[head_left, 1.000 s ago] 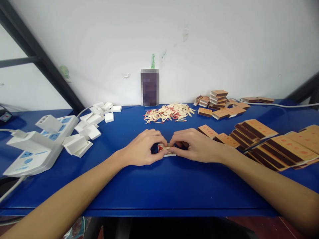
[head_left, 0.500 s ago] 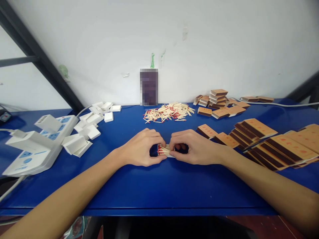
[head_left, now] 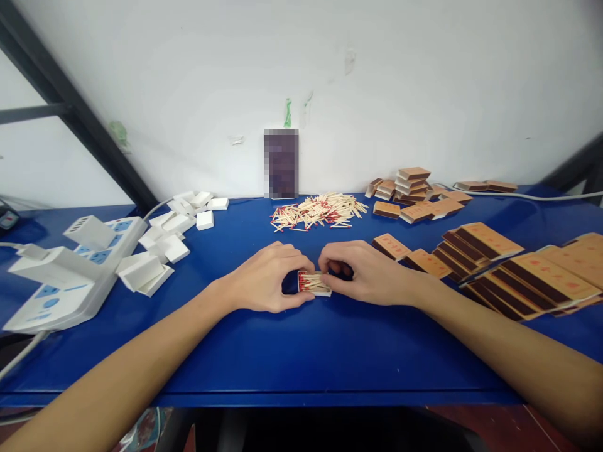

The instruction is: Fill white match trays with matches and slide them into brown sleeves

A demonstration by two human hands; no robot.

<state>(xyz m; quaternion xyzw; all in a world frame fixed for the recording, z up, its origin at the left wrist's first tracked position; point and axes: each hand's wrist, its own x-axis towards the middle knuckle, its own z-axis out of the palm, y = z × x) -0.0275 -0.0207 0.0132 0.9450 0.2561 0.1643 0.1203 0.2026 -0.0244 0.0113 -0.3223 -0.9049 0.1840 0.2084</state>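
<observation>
A small white matchbox tray filled with red-tipped matches lies on the blue table between my hands. My left hand grips the tray's left end between thumb and fingers. At the tray's right end is my right hand, its thumb and index fingertips close together over the matches; whether a match is pinched there is too small to tell. Behind the hands lies a loose heap of matches with red heads.
White trays lie scattered at the left, near a white power strip with plugs. Orange-brown matchbox sleeves are stacked at the right, more at the back right. A pixelated dark rectangle stands by the wall.
My right hand has lifted slightly up from the tray's right end, so more of the tray and matches shows. My left hand still holds the left end.
</observation>
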